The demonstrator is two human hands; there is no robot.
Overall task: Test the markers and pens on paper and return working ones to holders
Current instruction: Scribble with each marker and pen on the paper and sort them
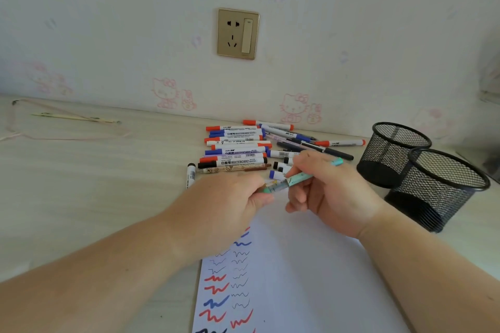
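at the bench's near edge lies a sheet of paper (303,278) with red, blue and black squiggles down its left side. above its far end, the left hand (230,205) pinches the tip end of a teal pen (295,180) while the right hand (330,192) grips its barrel. behind them a pile of markers (235,149) lies near the bench's far edge; two mesh holders (416,173) stand toward its right edge.

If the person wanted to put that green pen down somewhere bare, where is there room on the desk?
The widest bare patch is the desk left of the marker pile, below the pink cord. The right part of the paper, beside the scribbles, is also blank. It is crowded between the pile and the two mesh holders, where both hands work.
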